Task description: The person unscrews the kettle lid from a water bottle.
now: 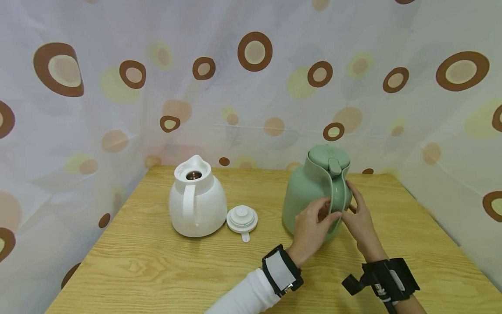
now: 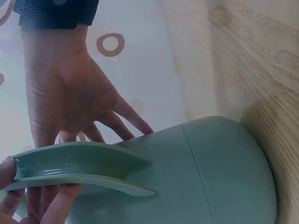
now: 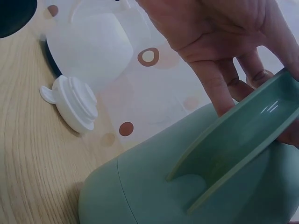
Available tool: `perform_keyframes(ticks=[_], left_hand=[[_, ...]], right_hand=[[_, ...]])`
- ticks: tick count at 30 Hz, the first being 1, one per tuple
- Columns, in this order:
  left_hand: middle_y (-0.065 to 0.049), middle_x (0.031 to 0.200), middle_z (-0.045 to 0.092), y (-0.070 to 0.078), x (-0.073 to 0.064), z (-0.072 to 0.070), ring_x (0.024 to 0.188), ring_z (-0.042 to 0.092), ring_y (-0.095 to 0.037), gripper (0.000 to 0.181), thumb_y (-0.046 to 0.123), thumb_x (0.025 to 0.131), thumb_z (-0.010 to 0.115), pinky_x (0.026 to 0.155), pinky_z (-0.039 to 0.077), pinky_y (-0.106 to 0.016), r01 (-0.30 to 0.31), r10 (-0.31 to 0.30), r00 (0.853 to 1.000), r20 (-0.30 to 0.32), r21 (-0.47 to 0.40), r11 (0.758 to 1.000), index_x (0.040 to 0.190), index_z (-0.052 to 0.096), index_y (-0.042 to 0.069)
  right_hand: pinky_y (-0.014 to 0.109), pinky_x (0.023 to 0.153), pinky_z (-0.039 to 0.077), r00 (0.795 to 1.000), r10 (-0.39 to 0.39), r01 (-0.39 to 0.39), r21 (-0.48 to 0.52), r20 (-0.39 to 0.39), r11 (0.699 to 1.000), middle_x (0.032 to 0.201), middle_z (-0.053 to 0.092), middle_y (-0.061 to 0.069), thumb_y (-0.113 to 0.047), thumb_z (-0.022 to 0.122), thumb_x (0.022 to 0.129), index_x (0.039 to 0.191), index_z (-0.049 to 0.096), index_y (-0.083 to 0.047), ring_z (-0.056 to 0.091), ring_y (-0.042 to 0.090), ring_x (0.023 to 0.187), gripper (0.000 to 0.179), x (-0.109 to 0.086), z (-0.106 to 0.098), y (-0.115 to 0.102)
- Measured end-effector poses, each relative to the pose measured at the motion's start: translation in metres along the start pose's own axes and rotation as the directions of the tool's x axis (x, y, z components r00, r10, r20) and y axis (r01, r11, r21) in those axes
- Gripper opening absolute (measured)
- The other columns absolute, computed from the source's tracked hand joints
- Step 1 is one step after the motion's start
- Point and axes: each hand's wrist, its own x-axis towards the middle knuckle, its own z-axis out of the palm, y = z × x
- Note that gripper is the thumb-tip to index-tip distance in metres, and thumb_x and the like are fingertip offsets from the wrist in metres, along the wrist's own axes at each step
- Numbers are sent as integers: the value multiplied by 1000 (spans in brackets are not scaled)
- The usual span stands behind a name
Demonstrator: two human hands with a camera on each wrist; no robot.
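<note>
A green thermos jug (image 1: 303,196) with its lid on stands upright on the right side of the table, its handle toward me. My left hand (image 1: 311,226) grips the handle (image 3: 243,130) from the left, fingers reaching in behind it and thumb at its edge. From the other side, my right hand (image 1: 360,218) touches the jug. In the left wrist view, that right hand (image 2: 70,88) has fairly straight, spread fingers, their tips at the jug's body, with its thumb near the handle.
An uncovered white thermos jug (image 1: 200,209) stands to the left on the wooden table (image 1: 137,261). Beside it lies its white lid (image 1: 242,219), tab toward me. A patterned curtain (image 1: 219,100) hangs behind and along both sides of the table.
</note>
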Motion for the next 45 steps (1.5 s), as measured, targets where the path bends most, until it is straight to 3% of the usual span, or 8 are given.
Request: perform_keyframes(ticks=[14, 21, 26, 31, 35, 37, 40, 45], left_hand=[[1, 94, 62, 3, -6, 0, 82, 56, 0, 33, 31, 91, 55, 70, 42, -9, -17, 17, 1000, -3, 2, 1000, 115, 59, 8], [3, 95, 61, 3, -5, 1, 84, 55, 2, 33, 32, 90, 58, 69, 43, -9, 30, -29, 999, 15, -93, 995, 114, 60, 9], [3, 100, 63, 6, -4, 5, 88, 56, 1, 34, 32, 92, 56, 70, 45, -11, 49, -51, 999, -2, -224, 973, 118, 58, 11], [-1, 99, 63, 7, -3, 5, 87, 57, -1, 28, 26, 96, 50, 71, 46, -14, 29, -40, 999, -31, -293, 956, 117, 59, 9], [-2, 99, 63, 8, -4, 5, 86, 57, -3, 27, 23, 96, 50, 71, 46, -15, 9, -22, 999, -40, -283, 959, 116, 59, 8], [-2, 99, 63, 7, -5, 6, 86, 57, -3, 27, 23, 96, 50, 71, 46, -15, 0, -11, 999, -39, -279, 960, 116, 59, 8], [-3, 95, 63, 6, -4, 8, 84, 57, -2, 25, 23, 97, 49, 69, 46, -13, -18, 7, 999, -44, -257, 966, 112, 60, 7], [-3, 89, 63, 5, -4, 9, 79, 57, 0, 23, 20, 97, 48, 65, 44, -10, -56, 47, 996, -72, -136, 989, 105, 60, 3]], right_hand=[[65, 93, 24, 1000, 4, -4, -5, 13, 1000, 151, -2, 13, -26, 55, 92, 148, 2, -31, 10, 50, 129, 77, -7, 0, -1], [42, 95, 36, 984, -169, 165, -80, -50, 983, 147, 19, 16, -35, 42, 98, 146, 24, -17, 31, 36, 126, 55, -2, -23, -24], [49, 98, 28, 933, -359, 341, -276, -16, 899, 141, 32, 14, -29, 48, 97, 143, 34, -22, 32, 31, 127, 49, 7, -39, -70], [58, 88, 32, 894, -376, 447, -521, 244, 727, 143, 30, 19, -34, 62, 89, 140, 39, -12, 32, 45, 122, 60, 21, -35, -101], [51, 69, 44, 867, -404, 493, -611, 291, 619, 136, 36, 26, -35, 65, 86, 132, 48, -2, 43, 47, 111, 59, 27, -31, -104], [41, 59, 44, 857, -437, 504, -625, 274, 597, 134, 39, 27, -33, 66, 86, 129, 51, -1, 47, 47, 105, 56, 27, -30, -103], [31, 46, 36, 848, -461, 513, -618, 260, 596, 132, 42, 25, -31, 65, 87, 128, 53, -2, 55, 35, 66, 52, 28, -30, -102], [27, 39, 30, 843, -467, 524, -600, 265, 605, 131, 45, 25, -31, 64, 88, 127, 54, -3, 25, 14, 35, 50, 30, -29, -101]])
